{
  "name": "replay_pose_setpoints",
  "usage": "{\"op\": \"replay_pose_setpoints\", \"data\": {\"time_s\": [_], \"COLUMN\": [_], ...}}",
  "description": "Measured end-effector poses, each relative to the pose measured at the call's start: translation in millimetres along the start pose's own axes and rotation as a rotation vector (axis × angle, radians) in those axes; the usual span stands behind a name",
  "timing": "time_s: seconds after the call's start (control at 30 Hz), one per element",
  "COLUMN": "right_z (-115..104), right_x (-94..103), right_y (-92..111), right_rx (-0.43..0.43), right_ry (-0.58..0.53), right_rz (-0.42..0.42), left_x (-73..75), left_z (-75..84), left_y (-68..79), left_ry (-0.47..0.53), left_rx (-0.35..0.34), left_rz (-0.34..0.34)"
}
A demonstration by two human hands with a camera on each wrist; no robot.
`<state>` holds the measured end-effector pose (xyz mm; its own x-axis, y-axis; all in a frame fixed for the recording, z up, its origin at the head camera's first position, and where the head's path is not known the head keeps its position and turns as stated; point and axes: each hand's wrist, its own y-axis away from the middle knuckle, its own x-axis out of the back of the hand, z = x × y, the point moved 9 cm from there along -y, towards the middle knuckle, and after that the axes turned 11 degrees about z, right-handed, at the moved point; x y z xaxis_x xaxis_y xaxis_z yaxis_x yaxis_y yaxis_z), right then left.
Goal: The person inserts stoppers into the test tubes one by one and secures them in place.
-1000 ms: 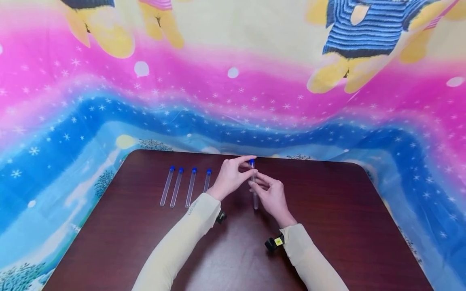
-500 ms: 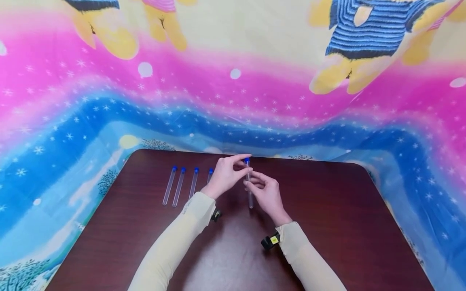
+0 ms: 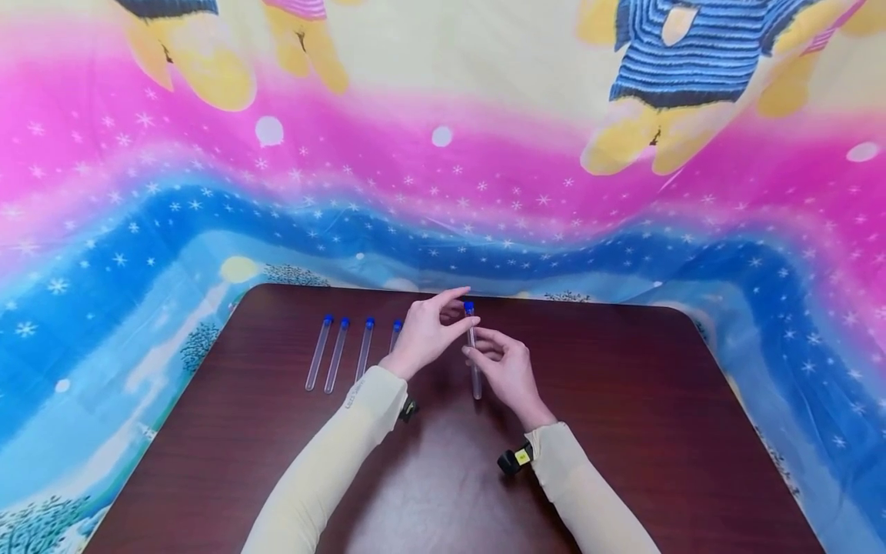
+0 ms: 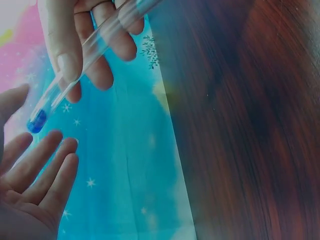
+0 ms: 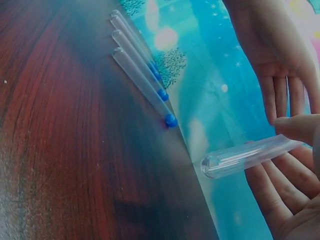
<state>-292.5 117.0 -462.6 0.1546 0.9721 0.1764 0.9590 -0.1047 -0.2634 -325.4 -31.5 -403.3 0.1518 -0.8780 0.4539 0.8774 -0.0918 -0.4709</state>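
A clear test tube (image 3: 477, 385) with a blue cap (image 3: 469, 307) stands nearly upright over the table, cap end up. My right hand (image 3: 511, 375) pinches its middle between thumb and fingers; the right wrist view shows the rounded bottom of the tube (image 5: 240, 159) jutting from that grip. Around the cap, my left hand (image 3: 424, 336) has its thumb and fingers spread. In the left wrist view a gap shows between these fingers (image 4: 55, 175) and the blue cap (image 4: 36, 121).
Several similar capped test tubes (image 3: 318, 355) lie in a row on the dark wooden table (image 3: 228, 431), left of my hands. My left hand and sleeve partly hide the rightmost ones. A printed cloth (image 3: 443, 192) hangs behind the table's far edge.
My left fingers have parted from around the cap, the index finger lifting above it. Both hands and the held test tube have shifted slightly left. The tubes in the row lie as before.
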Motion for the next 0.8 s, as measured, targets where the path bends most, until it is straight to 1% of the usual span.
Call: {"op": "replay_pose_setpoints", "data": {"time_s": [0.17,0.37,0.53,0.7,0.8], "right_z": [4.4,7.3,10.5,12.9,15.5], "right_x": [-0.2,0.5,1.9,3.3,4.0], "right_y": [-1.3,-2.5,-4.5,-6.8,-7.3], "right_rx": [-0.017,-0.025,-0.034,-0.034,-0.044], "right_ry": [0.008,0.018,0.035,0.072,0.095], "right_rz": [-0.007,-0.002,0.013,0.03,0.036], "left_x": [8.0,18.7,27.8,35.4,38.7], "left_z": [-2.7,-5.4,-4.5,-1.4,-1.2], "left_y": [-1.2,-3.3,-5.0,-6.3,-6.1], "left_ry": [-0.011,-0.074,-0.11,-0.119,-0.123], "left_rx": [-0.011,-0.042,-0.047,-0.067,-0.067], "left_rz": [0.03,0.058,0.068,0.071,0.063]}}
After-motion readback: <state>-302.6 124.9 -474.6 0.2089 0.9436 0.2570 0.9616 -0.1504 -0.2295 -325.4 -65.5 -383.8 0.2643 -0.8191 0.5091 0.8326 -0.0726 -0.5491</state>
